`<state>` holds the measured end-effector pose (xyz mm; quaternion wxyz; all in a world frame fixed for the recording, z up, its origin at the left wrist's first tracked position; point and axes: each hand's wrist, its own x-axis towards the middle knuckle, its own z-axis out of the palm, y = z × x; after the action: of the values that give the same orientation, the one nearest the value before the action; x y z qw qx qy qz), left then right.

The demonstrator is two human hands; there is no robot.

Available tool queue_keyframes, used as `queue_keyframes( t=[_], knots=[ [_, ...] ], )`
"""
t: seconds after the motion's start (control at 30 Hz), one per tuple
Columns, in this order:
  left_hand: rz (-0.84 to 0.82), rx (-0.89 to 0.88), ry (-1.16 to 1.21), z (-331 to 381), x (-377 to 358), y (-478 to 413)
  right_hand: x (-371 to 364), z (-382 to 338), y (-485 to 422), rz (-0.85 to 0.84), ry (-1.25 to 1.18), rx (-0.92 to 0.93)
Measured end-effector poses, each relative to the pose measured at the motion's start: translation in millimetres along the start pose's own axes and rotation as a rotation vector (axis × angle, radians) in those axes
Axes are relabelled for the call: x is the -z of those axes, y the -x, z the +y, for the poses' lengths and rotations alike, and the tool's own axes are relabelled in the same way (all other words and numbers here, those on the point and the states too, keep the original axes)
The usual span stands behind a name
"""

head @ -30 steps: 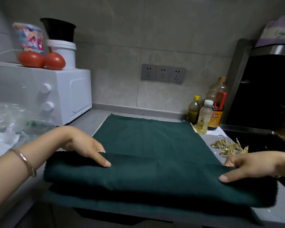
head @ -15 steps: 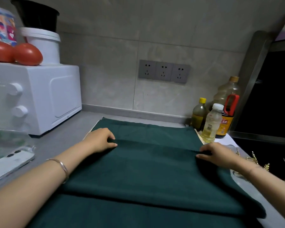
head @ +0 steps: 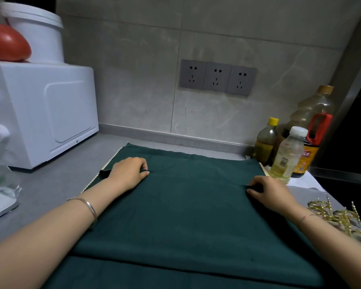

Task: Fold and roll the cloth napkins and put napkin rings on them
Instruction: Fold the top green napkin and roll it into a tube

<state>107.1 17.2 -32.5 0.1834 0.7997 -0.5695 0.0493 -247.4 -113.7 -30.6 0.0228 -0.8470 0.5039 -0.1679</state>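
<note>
- On a grey kitchen counter [head: 56, 180], in the head view, a dark green napkin [head: 186, 215] lies spread flat before a person. It sits between a white oven [head: 40, 113] on the left and a cluster of bottles [head: 288, 155] on the right.
- The left hand [head: 127, 174] rests at the far left of the cloth, its curled fingers and thumb tip pinching the edge of the upper layer.
- The right hand [head: 269, 192] grips the right end of that same edge, thumb and curled fingers nipping a small dark tuck of fabric.
- The pinched edge runs straight from one hand to the other. The folded layer lies between the two grips and nearer the camera, ending at a crease low in the frame.
- The folded napkin's long axis runs left to right across the counter, roughly parallel to the tiled wall. A lower layer shows beyond the hands toward the wall and again below the near crease.
- A pale scalloped trim [head: 104, 174] shows beneath the cloth near the left hand.
- Gold napkin rings [head: 338, 215] lie in a loose heap just beside the right forearm, off the napkin's right edge.
- A thin bangle [head: 90, 207] circles the left wrist. A tomato [head: 6, 42] and a white tub [head: 40, 32] sit on top of the oven, and three wall sockets [head: 217, 77] are set in the tiles behind.
</note>
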Motion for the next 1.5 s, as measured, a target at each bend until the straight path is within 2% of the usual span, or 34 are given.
queue_keyframes(
  t=[0.3,0.4,0.47,0.53,0.63,0.7,0.83,1.0,1.2,1.5],
  knots=[
    [0.033,0.037,-0.034,9,-12,-5,-8,0,2,0.074,-0.021,-0.033],
    [0.057,-0.028,-0.158,18,-9,4,-8,-2,10,0.133,0.055,-0.013],
    [0.076,-0.116,-0.152,34,-6,21,-8,-9,20,0.160,0.078,-0.014],
    [0.037,-0.209,-0.052,57,-1,48,-4,-28,36,0.122,-0.048,-0.042],
    [-0.133,-0.251,0.105,86,4,95,1,-66,64,-0.023,-0.238,-0.012],
    [-0.243,-0.225,0.066,97,0,115,0,-92,84,-0.105,-0.282,0.058],
    [-0.366,-0.140,-0.017,106,-6,132,-17,-129,104,-0.206,-0.220,0.117],
    [-0.359,-0.121,-0.030,110,-14,137,-33,-155,114,-0.213,-0.123,0.115],
    [-0.330,-0.097,-0.037,99,-13,139,-31,-140,121,-0.245,-0.008,0.061],
    [-0.298,0.022,-0.072,42,0,139,-10,-70,136,-0.238,0.017,-0.042]
  ],
)
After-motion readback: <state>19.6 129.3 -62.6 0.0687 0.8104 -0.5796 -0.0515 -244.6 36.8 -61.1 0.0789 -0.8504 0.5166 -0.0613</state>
